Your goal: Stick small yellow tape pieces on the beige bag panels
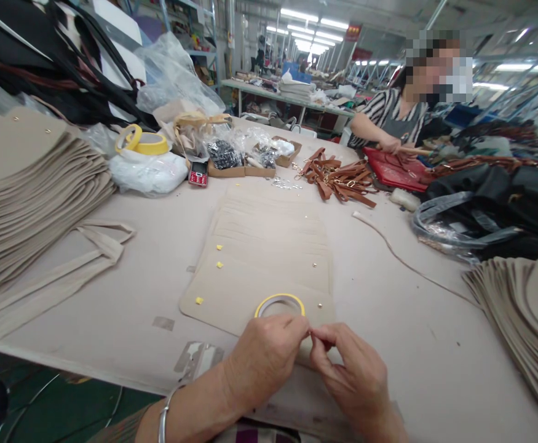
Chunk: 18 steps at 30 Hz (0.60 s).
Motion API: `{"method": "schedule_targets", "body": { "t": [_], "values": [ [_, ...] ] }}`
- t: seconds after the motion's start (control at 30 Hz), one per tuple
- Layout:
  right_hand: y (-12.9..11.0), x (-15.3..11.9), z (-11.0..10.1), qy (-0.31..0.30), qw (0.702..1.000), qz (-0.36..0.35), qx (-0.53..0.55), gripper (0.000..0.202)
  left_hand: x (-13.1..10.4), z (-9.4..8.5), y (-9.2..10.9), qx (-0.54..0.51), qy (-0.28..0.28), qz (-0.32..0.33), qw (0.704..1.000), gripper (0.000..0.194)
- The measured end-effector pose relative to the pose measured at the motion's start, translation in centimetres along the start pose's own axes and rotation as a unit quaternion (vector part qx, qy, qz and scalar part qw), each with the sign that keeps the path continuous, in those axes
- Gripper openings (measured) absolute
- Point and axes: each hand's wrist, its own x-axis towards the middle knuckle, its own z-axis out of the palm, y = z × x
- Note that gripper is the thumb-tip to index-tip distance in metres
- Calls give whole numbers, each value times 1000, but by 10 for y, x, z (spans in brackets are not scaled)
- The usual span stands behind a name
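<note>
My left hand (269,357), with a silver bangle at the wrist, is closed around the near edge of a roll of yellow tape (278,298). My right hand (352,369) is pinched, its fingertips meeting those of the left; whatever lies between them is too small to name. Under and beyond the hands lies a fanned layer of beige panels (269,246). Yellow bits of tape (219,265) mark the panel's left side, and small metal studs (315,265) sit along its right.
Stacks of beige panels rise at the left (29,203) and right (522,307). Yellow tape rolls (151,144), brown straps (337,175) and a phone (198,174) lie farther back. A person (388,123) in stripes handles a red bag (398,169). A thin strip (398,255) crosses the right side.
</note>
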Motion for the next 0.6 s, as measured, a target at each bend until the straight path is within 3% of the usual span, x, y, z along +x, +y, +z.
{"method": "schedule_targets", "body": {
  "t": [0.1,0.17,0.27,0.43,0.6],
  "values": [
    [-2,4,2,-10,984,161,78,12,8,3,-4,19,37,22,999,21],
    [2,6,5,-22,951,274,144,16,10,6,-4,20,62,33,997,22],
    [19,8,8,-15,905,381,190,23,8,8,1,5,80,57,995,22],
    [53,10,3,-33,858,447,251,37,-1,19,1,82,28,59,994,16],
    [60,15,4,-71,851,453,256,40,-4,32,-10,156,-43,46,986,9]
  ]
}}
